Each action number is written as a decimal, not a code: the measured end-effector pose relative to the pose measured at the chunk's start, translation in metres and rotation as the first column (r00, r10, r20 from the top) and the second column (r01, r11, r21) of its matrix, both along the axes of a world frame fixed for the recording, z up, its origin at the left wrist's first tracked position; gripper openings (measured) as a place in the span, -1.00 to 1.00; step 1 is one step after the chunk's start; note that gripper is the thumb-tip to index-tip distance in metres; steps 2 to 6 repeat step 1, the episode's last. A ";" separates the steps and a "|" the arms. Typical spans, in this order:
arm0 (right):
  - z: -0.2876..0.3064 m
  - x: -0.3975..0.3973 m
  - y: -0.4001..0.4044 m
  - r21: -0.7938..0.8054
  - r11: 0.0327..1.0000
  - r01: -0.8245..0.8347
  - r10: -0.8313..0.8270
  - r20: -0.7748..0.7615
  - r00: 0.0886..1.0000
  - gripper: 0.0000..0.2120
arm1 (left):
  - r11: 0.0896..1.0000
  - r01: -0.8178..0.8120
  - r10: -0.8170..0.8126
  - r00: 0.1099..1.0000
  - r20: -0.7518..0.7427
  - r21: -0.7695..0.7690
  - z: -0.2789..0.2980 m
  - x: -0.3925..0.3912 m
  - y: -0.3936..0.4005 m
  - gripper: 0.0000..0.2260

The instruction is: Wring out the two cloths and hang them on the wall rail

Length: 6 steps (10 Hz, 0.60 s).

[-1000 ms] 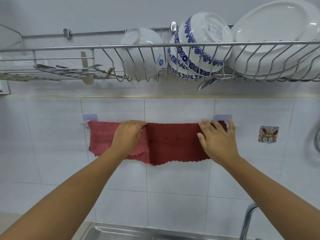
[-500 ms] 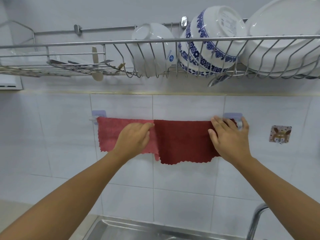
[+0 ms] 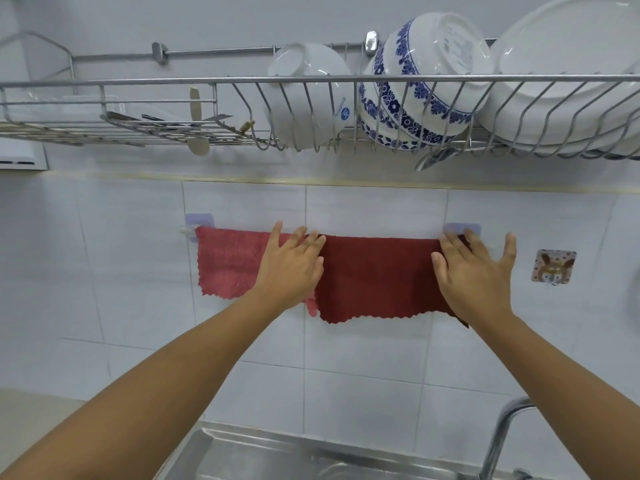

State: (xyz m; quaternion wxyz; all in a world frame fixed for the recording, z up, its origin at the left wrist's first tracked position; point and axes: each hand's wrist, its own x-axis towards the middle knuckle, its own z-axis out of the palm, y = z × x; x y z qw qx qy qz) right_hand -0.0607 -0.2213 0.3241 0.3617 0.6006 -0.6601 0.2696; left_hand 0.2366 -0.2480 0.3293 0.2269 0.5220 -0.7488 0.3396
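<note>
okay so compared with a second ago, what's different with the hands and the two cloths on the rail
Both hands have opened. The left hand, earlier curled on the seam where the cloths meet, now lies flat with fingers spread. The right hand has also spread its fingers flat, over the dark red cloth's right end. The pink cloth and the dark red one still hang side by side on the wall rail, overlapping slightly.

Terry cloths (image 3: pixel 377 275), glossy tiles (image 3: pixel 363 344), steel rack (image 3: pixel 311 79)
</note>
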 end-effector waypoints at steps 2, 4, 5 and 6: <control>0.001 0.011 0.008 0.002 0.997 -0.076 0.076 0.032 0.997 -0.51 | 0.997 -0.024 0.025 0.999 -0.020 0.072 -0.001 -0.001 0.009 -0.52; 0.001 0.011 0.008 0.002 0.997 -0.076 0.076 0.032 0.997 -0.51 | 0.997 -0.024 0.025 0.999 -0.020 0.072 -0.001 -0.001 0.009 -0.52; 0.001 0.011 0.008 0.002 0.997 -0.076 0.076 0.032 0.997 -0.51 | 0.997 -0.024 0.025 0.999 -0.020 0.072 -0.001 -0.001 0.009 -0.52; 0.001 0.011 0.008 0.002 0.997 -0.076 0.076 0.032 0.997 -0.51 | 0.997 -0.024 0.025 0.999 -0.020 0.072 -0.001 -0.001 0.009 -0.52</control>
